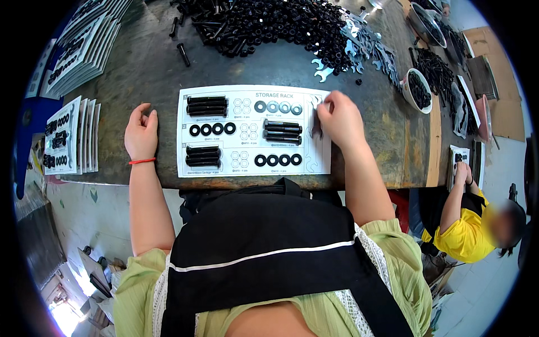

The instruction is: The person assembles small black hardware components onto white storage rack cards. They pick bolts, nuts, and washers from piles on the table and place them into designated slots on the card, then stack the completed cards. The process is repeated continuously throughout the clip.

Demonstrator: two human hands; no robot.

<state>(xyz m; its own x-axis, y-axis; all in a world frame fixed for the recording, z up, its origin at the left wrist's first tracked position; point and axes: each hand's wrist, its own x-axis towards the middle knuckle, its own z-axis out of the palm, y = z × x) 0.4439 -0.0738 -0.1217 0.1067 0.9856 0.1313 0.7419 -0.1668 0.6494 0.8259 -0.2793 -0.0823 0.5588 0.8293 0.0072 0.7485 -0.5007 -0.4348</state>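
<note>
- White printed card lies flat on the table, close to the near edge and right between the two hands, and it looks well filled!
- Black bolts are in at three spots: upper-left bolts, middle-right bolts, lower-left bolts.
- Washers too: black washers in the middle row, another four at lower right, and up top one dark, three shinier.
- What's left, by the look of it? All three groups of hexagon nut outlines show bare, and so does the lower wrench outline.
- Over to the right hand: it's on the card's right side, fingers curled in, right at a dark open-ended wrench; whether they're clamped on it, I can't tell.
- Left hand, just off the card's left edge: loosely curled by the table, thumb and fingers slightly apart, nothing visible in it.
- Plenty of stock beyond: a heap of black hardware and loose silver wrenches, while filled cards stand in a row at far left.
</note>
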